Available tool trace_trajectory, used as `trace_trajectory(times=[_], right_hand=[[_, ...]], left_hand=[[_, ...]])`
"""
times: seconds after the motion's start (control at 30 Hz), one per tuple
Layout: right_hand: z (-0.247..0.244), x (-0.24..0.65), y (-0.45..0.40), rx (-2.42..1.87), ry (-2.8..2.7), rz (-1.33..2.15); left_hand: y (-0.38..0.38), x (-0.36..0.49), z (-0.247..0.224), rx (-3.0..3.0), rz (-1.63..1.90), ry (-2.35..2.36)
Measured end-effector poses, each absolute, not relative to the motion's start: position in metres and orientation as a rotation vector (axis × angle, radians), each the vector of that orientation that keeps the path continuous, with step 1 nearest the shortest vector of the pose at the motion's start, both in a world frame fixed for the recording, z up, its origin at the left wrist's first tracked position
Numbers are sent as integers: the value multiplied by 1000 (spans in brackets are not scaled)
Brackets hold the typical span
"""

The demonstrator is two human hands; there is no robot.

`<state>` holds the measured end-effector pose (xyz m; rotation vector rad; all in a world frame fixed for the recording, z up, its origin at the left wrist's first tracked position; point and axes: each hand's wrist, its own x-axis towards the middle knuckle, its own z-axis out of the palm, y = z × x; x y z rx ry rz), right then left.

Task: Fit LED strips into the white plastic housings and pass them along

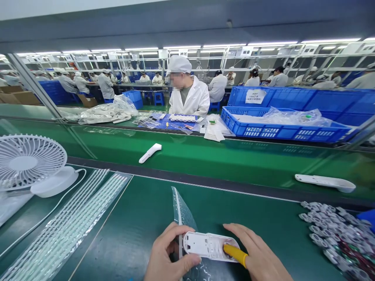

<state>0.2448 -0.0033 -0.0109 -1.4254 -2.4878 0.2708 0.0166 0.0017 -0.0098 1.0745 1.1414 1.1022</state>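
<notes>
My left hand (pixel 172 253) grips one end of a white plastic housing half (pixel 199 244), its thumb and fingers on the rim. The hollow side faces up and shows molded ribs and slots. Against the same hand stands a clear film strip (pixel 183 208) with a white band along it; its lower part runs under the housing. My right hand (pixel 259 249) is at the other end, fingers curved over the far edge. A yellow finger cot (pixel 236 253) covers its thumb, which presses inside the shell. What lies beneath that thumb is hidden.
White parts with wires (pixel 336 234) are piled at right. Long strips on film (pixel 73 218) and a white fan (pixel 32 164) lie left. White shells (pixel 150 153) rest on the green belt (pixel 205 160). Beyond it, a co-worker (pixel 187 89) sits beside a blue crate (pixel 281 127).
</notes>
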Motion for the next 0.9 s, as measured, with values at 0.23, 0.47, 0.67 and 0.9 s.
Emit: trace_trajectory(times=[0.23, 0.47, 0.67, 0.9], right_hand=[[-12, 254, -5, -1393, -2473, 29], [-10, 255, -8, -1339, -2305, 157], [-26, 251, -10, -1355, -2197, 46], [-21, 245, -8, -1373, -2088, 4]], left_hand=[[1, 12, -14, 1107, 1018, 1143], [3, 11, -15, 1110, 986, 1111], [2, 10, -18, 1141, 991, 1105], [4, 9, -19, 1146, 948, 1140]])
